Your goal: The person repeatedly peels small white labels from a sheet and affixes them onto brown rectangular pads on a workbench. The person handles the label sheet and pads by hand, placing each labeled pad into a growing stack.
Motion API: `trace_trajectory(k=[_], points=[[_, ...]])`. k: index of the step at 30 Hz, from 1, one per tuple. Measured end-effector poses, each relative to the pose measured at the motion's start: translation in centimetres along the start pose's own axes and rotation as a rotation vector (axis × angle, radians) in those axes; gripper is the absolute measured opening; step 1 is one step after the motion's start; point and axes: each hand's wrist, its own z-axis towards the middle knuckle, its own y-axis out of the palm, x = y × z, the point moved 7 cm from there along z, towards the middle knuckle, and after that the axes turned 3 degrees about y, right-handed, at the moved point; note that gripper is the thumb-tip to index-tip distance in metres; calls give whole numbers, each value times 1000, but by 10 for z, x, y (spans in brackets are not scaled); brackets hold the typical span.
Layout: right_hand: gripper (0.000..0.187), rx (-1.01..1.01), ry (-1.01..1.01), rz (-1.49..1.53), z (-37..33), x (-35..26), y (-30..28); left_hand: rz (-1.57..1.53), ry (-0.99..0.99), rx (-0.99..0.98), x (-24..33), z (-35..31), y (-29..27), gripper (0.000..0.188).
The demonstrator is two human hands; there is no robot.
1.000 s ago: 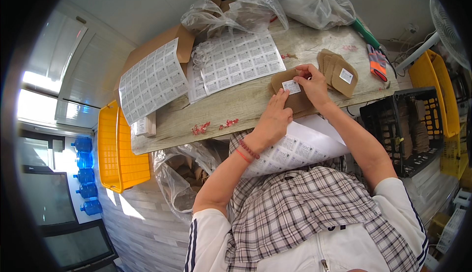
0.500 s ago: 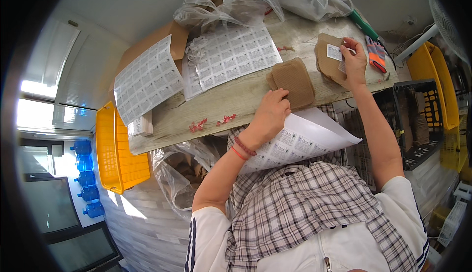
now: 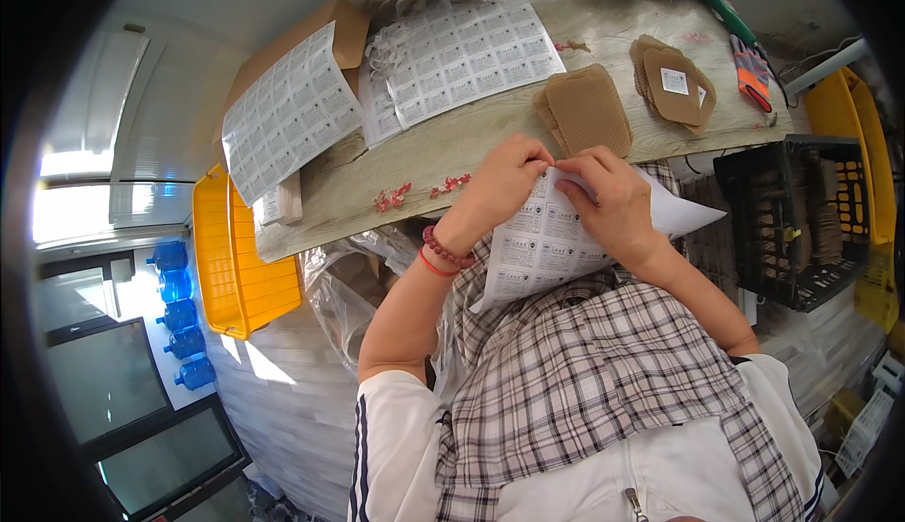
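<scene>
A white sheet of printed labels (image 3: 528, 253) lies curved over my lap, its far edge raised at the table's front. My left hand (image 3: 507, 182) pinches that edge between thumb and fingers. Right beside it, my right hand (image 3: 617, 203) is closed at the same edge, fingertips almost touching the left ones; whether a single label is between them is too small to tell. Just beyond the hands sits a stack of brown textured cardboard pieces (image 3: 592, 105). To its right lies another brown pile (image 3: 693, 107), a white label (image 3: 674, 81) stuck on its top piece.
More label sheets (image 3: 467, 60) lie on the table (image 3: 344, 197), one sheet (image 3: 287, 112) leaning against a cardboard box (image 3: 351, 36). Plastic bags lie at the back, gloves (image 3: 751, 74) at the right. A black crate (image 3: 782, 225) stands right, a yellow crate (image 3: 250, 277) left.
My right hand has left the labelled pile and come to the sheet's edge beside my left hand. The left hand has moved off the unlabelled stack, and the sheet is lifted higher.
</scene>
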Motion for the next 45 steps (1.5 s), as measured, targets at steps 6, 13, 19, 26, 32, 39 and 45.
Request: trace_trajectory(k=[6, 13, 19, 26, 32, 39, 45], points=[[22, 53, -234, 10, -11, -17, 6, -330, -274, -117, -9, -31, -6, 15], [24, -7, -326, 45, -24, -22, 14, -673, -433, -53, -31, -57, 13, 13], [23, -55, -149, 261, -24, -10, 20, -943, -539, -29, -30, -69, 18, 17], [23, -73, -250, 237, -25, -19, 16, -1055, -518, -7, -30, -74, 21, 19], [26, -39, -343, 141, -25, -29, 11, -927, -469, -4, -29, -69, 19, 16], [27, 3, -461, 33, -30, -38, 13, -917, -523, 2, -34, -70, 20, 15], [25, -50, -361, 141, -31, -31, 14, -970, -572, -26, -36, -70, 22, 16]])
